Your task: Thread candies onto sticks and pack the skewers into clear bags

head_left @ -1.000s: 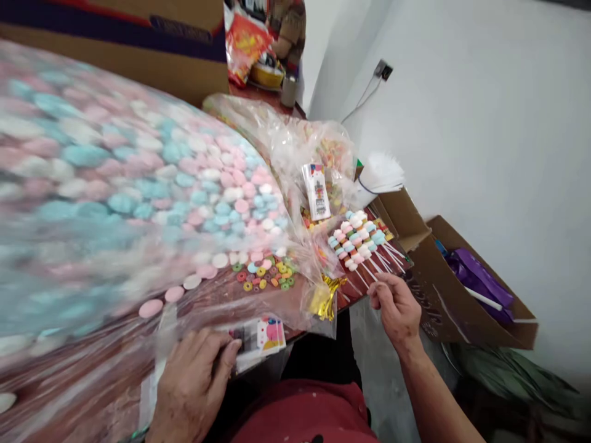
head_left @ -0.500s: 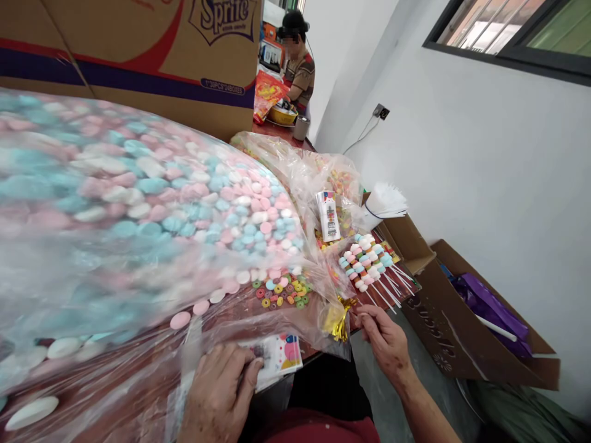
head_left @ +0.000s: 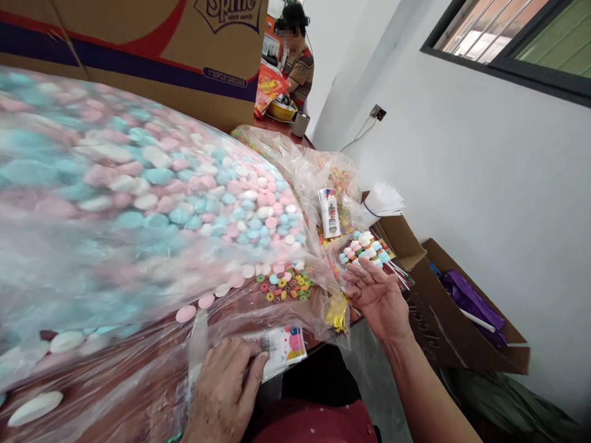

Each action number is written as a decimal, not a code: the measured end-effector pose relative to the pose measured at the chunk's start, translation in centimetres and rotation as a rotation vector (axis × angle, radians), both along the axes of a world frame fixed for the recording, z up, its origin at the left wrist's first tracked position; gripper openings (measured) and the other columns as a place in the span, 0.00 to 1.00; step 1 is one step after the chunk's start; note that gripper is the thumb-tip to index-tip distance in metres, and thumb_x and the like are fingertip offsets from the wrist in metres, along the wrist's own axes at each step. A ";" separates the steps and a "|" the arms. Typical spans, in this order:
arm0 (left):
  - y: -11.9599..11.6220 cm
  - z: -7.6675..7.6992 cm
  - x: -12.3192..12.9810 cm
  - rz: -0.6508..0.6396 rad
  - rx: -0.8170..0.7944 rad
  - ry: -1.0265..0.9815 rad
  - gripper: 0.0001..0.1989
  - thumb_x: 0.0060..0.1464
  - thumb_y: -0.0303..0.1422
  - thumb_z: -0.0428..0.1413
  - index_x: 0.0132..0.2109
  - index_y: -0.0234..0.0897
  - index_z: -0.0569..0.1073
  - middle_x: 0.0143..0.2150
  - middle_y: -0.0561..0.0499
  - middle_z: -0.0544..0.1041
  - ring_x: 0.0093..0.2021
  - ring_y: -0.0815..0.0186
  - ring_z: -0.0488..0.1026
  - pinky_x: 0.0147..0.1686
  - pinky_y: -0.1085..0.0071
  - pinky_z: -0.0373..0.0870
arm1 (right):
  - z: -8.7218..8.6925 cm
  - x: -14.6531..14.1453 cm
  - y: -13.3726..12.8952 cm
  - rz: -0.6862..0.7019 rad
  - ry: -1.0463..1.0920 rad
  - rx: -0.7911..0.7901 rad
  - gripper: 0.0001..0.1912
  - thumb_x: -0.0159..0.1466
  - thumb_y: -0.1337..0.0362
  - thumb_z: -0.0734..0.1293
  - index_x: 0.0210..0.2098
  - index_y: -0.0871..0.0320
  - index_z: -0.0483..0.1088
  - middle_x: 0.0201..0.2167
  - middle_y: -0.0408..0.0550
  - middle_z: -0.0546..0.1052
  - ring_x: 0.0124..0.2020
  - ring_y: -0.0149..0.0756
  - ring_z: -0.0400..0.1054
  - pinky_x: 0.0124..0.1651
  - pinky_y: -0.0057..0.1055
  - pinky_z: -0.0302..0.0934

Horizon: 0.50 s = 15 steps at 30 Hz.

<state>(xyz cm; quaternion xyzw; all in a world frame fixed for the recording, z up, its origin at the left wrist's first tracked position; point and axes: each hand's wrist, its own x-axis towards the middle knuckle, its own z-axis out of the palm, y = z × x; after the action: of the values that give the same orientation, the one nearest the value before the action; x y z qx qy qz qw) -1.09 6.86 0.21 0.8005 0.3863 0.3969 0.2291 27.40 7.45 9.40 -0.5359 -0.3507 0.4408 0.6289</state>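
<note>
My left hand (head_left: pixel 227 383) rests at the table's front edge, its fingers and thumb bent over a stack of printed plastic bags (head_left: pixel 289 344) with coloured dots. Palm up and fingers stretched, my right hand (head_left: pixel 378 300) is held in front of the candy skewers (head_left: pixel 364 247), which carry pink, blue and white marshmallows on white sticks. The hand partly covers them. Just left of it lies a bundle of gold twist ties (head_left: pixel 339 315). Ring-shaped gummies (head_left: pixel 286 285) are piled beyond the bags, beside a huge clear sack of marshmallows (head_left: pixel 184 197).
A large printed carton (head_left: pixel 161 55) stands behind the sack. Another packet stack (head_left: pixel 329 214) lies on a bag of gummies (head_left: pixel 341 178). White sticks (head_left: pixel 388 198) fill a container at right, above open cardboard boxes (head_left: pixel 466 329). A co-worker (head_left: pixel 299 61) is at the far end.
My right hand has risen from beside the gold ties toward the skewers, and its pinched fingers have spread. My left hand stays on the bags. The view has shifted slightly.
</note>
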 end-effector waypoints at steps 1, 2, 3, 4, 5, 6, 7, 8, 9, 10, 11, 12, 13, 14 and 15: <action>0.0 0.0 -0.1 -0.007 -0.005 -0.001 0.04 0.65 0.31 0.53 0.38 0.40 0.70 0.31 0.53 0.75 0.33 0.62 0.71 0.34 0.67 0.63 | -0.1 -0.2 0.0 0.042 0.006 -0.005 0.30 0.61 0.35 0.64 0.46 0.52 0.77 0.43 0.52 0.81 0.39 0.41 0.75 0.35 0.36 0.70; 0.1 -0.1 -0.1 -0.014 -0.010 0.000 0.04 0.64 0.31 0.53 0.39 0.41 0.70 0.32 0.53 0.75 0.33 0.62 0.71 0.34 0.67 0.63 | -0.4 -0.5 -0.1 0.087 0.001 -0.009 0.30 0.61 0.35 0.63 0.45 0.53 0.78 0.40 0.52 0.81 0.36 0.40 0.75 0.35 0.35 0.70; 0.1 -0.1 -0.2 -0.018 -0.015 0.001 0.04 0.64 0.31 0.53 0.39 0.41 0.70 0.32 0.53 0.75 0.33 0.62 0.71 0.35 0.67 0.63 | -0.7 -0.8 -0.3 0.129 -0.008 -0.014 0.30 0.61 0.36 0.63 0.43 0.54 0.79 0.36 0.51 0.81 0.33 0.38 0.74 0.34 0.34 0.69; 0.2 0.0 -0.2 -0.021 -0.020 0.002 0.04 0.64 0.31 0.53 0.39 0.41 0.70 0.32 0.53 0.75 0.33 0.62 0.71 0.35 0.67 0.63 | -1.1 -1.1 -0.5 0.161 -0.021 -0.013 0.29 0.62 0.37 0.64 0.41 0.55 0.79 0.32 0.50 0.81 0.30 0.37 0.74 0.33 0.33 0.68; 0.2 0.0 -0.2 -0.024 -0.024 0.003 0.04 0.64 0.31 0.53 0.39 0.41 0.70 0.32 0.53 0.75 0.33 0.62 0.71 0.35 0.67 0.63 | -1.4 -1.4 -0.7 0.178 -0.034 -0.009 0.29 0.62 0.38 0.64 0.40 0.56 0.80 0.30 0.50 0.80 0.28 0.35 0.72 0.32 0.32 0.68; 0.2 0.1 -0.2 -0.022 -0.027 0.001 0.04 0.64 0.31 0.53 0.39 0.41 0.70 0.32 0.53 0.75 0.33 0.62 0.71 0.35 0.67 0.62 | -1.7 -1.7 -0.8 0.181 -0.047 0.001 0.28 0.63 0.39 0.64 0.39 0.57 0.80 0.28 0.49 0.79 0.27 0.34 0.72 0.31 0.31 0.67; 0.2 0.2 -0.1 -0.015 -0.027 -0.006 0.05 0.65 0.30 0.53 0.38 0.40 0.70 0.31 0.53 0.74 0.33 0.63 0.70 0.34 0.67 0.62 | -1.9 -1.9 -1.0 0.171 -0.059 0.017 0.27 0.63 0.40 0.64 0.38 0.57 0.80 0.26 0.48 0.78 0.26 0.34 0.71 0.30 0.30 0.67; 0.2 0.4 -0.1 -0.011 -0.026 -0.012 0.05 0.65 0.30 0.52 0.38 0.40 0.70 0.31 0.53 0.74 0.33 0.63 0.70 0.34 0.67 0.61 | -2.0 -2.0 -1.1 0.152 -0.071 0.037 0.26 0.63 0.40 0.65 0.38 0.57 0.80 0.26 0.47 0.78 0.25 0.33 0.70 0.29 0.30 0.66; 0.2 0.6 -0.1 -0.006 -0.025 -0.019 0.06 0.65 0.30 0.52 0.38 0.40 0.70 0.31 0.53 0.74 0.33 0.63 0.69 0.34 0.67 0.61 | -2.0 -2.0 -1.2 0.126 -0.083 0.055 0.25 0.62 0.41 0.66 0.38 0.57 0.79 0.25 0.47 0.77 0.25 0.33 0.69 0.28 0.29 0.65; 0.2 0.7 -0.1 -0.002 -0.027 -0.022 0.06 0.65 0.30 0.52 0.37 0.39 0.70 0.31 0.53 0.74 0.33 0.63 0.69 0.35 0.67 0.61 | -1.9 -1.9 -1.3 0.097 -0.099 0.068 0.24 0.62 0.42 0.67 0.38 0.57 0.79 0.25 0.46 0.77 0.24 0.32 0.68 0.26 0.29 0.64; 0.2 0.8 -0.1 -0.002 -0.033 -0.017 0.06 0.65 0.30 0.52 0.37 0.39 0.70 0.31 0.52 0.74 0.33 0.63 0.69 0.35 0.67 0.61 | -1.8 -1.7 -1.4 0.066 -0.120 0.076 0.23 0.61 0.43 0.68 0.38 0.56 0.79 0.24 0.46 0.76 0.23 0.32 0.68 0.25 0.29 0.63; 0.2 0.9 -0.1 -0.003 -0.042 -0.005 0.06 0.65 0.30 0.52 0.37 0.39 0.70 0.31 0.52 0.73 0.33 0.63 0.69 0.35 0.67 0.62 | -1.7 -1.5 -1.6 0.037 -0.144 0.082 0.22 0.61 0.44 0.69 0.37 0.56 0.79 0.23 0.45 0.75 0.22 0.32 0.67 0.24 0.29 0.61; 0.2 0.9 -0.1 -0.004 -0.052 0.012 0.07 0.65 0.30 0.52 0.37 0.39 0.70 0.31 0.52 0.73 0.34 0.63 0.69 0.35 0.67 0.62 | -1.6 -1.2 -1.9 0.016 -0.171 0.089 0.20 0.61 0.45 0.69 0.37 0.56 0.78 0.22 0.44 0.74 0.21 0.32 0.66 0.23 0.29 0.60; 0.2 0.9 -0.1 0.002 -0.062 0.028 0.07 0.65 0.30 0.51 0.36 0.38 0.70 0.31 0.52 0.73 0.34 0.63 0.69 0.36 0.67 0.62 | -1.5 -1.0 -2.3 0.011 -0.202 0.095 0.18 0.62 0.46 0.69 0.36 0.56 0.78 0.20 0.43 0.73 0.20 0.31 0.65 0.23 0.28 0.59; 0.1 0.9 -0.1 0.013 -0.067 0.044 0.07 0.66 0.30 0.51 0.36 0.38 0.70 0.31 0.52 0.74 0.34 0.62 0.69 0.36 0.66 0.62 | -1.3 -0.8 -2.7 0.020 -0.242 0.102 0.16 0.62 0.48 0.70 0.35 0.56 0.77 0.19 0.42 0.72 0.20 0.31 0.64 0.23 0.28 0.59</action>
<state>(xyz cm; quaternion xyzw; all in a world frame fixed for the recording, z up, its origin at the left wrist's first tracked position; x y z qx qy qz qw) -1.15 6.99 1.10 0.7983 0.4095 0.3676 0.2447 26.59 4.77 8.06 -0.5489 -0.4512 0.3610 0.6040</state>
